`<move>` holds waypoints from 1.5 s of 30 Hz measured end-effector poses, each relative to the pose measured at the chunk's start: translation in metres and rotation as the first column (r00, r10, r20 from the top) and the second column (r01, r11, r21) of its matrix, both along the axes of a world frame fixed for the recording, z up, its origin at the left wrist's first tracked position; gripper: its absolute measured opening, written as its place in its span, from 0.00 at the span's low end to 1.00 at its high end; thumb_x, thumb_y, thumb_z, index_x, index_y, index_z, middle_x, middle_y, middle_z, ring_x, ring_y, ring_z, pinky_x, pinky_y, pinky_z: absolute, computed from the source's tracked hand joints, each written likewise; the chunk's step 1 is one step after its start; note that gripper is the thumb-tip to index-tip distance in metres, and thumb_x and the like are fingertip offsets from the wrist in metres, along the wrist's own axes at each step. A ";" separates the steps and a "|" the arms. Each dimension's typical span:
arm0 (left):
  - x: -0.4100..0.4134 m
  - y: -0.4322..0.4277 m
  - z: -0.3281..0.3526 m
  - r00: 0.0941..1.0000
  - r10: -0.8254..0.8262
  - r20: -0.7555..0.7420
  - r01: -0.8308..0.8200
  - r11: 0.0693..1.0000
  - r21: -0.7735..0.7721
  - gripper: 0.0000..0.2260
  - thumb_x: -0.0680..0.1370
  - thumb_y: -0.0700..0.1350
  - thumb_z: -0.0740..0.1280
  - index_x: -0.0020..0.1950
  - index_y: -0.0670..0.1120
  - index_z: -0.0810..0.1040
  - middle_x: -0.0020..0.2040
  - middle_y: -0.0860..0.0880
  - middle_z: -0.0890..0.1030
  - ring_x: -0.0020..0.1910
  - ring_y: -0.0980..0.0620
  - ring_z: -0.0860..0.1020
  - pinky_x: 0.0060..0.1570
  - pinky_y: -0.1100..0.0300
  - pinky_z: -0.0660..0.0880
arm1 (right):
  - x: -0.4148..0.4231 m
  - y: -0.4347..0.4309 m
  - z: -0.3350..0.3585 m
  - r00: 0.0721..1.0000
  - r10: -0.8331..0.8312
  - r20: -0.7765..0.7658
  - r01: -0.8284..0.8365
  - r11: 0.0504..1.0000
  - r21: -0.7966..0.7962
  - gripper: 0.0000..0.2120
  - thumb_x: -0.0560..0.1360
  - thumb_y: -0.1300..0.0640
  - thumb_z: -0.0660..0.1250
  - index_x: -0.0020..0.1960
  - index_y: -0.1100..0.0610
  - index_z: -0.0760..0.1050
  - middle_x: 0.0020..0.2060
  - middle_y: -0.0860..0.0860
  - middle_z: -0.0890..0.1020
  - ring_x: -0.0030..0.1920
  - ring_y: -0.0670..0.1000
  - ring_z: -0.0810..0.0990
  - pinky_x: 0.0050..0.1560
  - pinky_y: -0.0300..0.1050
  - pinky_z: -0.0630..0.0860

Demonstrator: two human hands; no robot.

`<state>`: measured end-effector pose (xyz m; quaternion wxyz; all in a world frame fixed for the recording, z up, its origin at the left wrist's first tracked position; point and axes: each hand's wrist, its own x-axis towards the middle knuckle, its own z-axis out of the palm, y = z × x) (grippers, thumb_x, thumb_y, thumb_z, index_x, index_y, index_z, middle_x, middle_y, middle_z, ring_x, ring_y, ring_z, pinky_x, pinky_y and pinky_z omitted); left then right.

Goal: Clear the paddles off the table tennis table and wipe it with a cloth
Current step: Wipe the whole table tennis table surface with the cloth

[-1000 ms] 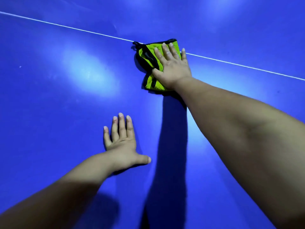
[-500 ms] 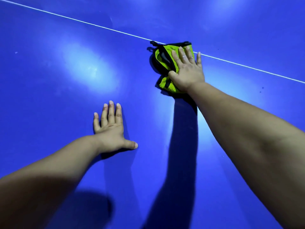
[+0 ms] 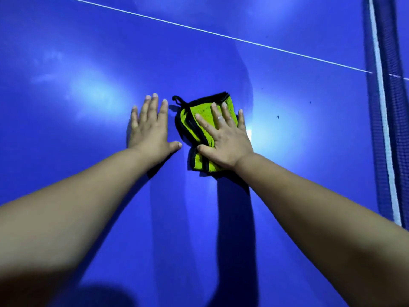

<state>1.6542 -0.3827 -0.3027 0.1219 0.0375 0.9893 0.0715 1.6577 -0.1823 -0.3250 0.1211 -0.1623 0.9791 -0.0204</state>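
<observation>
Cloth, bright yellow-green with black edging, lies folded into a thick pad on the blue bench, about mid-picture and well on the near side of the thin white line that crosses the surface on a slant. A small black loop sticks out from its far left corner. The right grip lies flat on top of the cloth, palm down, its fingers straight and slightly spread, the thumb reaching across the pad's left side; nothing is pinched or curled round, the hand simply presses the cloth against the bench. The little finger runs past the cloth's right edge onto the bare surface. The left grip rests palm down on the bench just beside the cloth's left edge, fingers straight and close together, thumb stretched toward the cloth but apart from it; it holds nothing. Both forearms reach in from the bottom corners and throw dark shadows on the bench. At the far right stands the net with its white top band, and a few dark specks dot the surface between it and the cloth.
</observation>
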 end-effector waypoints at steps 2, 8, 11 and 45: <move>0.021 0.004 0.004 0.995 -0.054 -0.079 0.053 0.998 -0.018 0.40 0.76 0.55 0.65 0.77 0.45 0.44 0.78 0.45 0.42 0.76 0.49 0.39 0.72 0.50 0.37 | 0.028 -0.005 -0.001 1.000 -0.001 0.004 0.001 1.000 0.015 0.36 0.72 0.31 0.49 0.76 0.36 0.40 0.78 0.53 0.41 0.77 0.55 0.36 0.73 0.63 0.35; 0.100 -0.024 -0.003 0.998 -0.024 -0.051 0.022 0.999 -0.046 0.30 0.80 0.46 0.56 0.77 0.43 0.44 0.78 0.46 0.42 0.76 0.49 0.40 0.73 0.51 0.38 | 0.115 -0.028 0.000 0.999 -0.047 0.026 0.046 0.999 0.017 0.37 0.68 0.30 0.41 0.76 0.36 0.39 0.78 0.53 0.40 0.77 0.55 0.35 0.73 0.62 0.34; 0.140 -0.045 -0.003 1.000 0.009 -0.027 -0.009 1.000 -0.025 0.29 0.81 0.46 0.55 0.77 0.42 0.44 0.78 0.45 0.43 0.76 0.49 0.40 0.73 0.51 0.37 | 0.163 -0.042 0.004 0.998 -0.048 0.039 0.048 0.999 0.015 0.37 0.69 0.31 0.41 0.76 0.36 0.38 0.78 0.53 0.40 0.76 0.55 0.34 0.73 0.62 0.33; 0.068 0.070 -0.003 0.992 0.115 0.041 -0.122 0.956 0.266 0.31 0.81 0.54 0.53 0.77 0.43 0.44 0.78 0.47 0.43 0.75 0.52 0.38 0.73 0.55 0.36 | 0.100 0.003 -0.003 0.966 -0.257 0.002 0.257 0.966 -0.011 0.40 0.72 0.31 0.47 0.78 0.47 0.40 0.77 0.58 0.40 0.76 0.57 0.34 0.74 0.61 0.35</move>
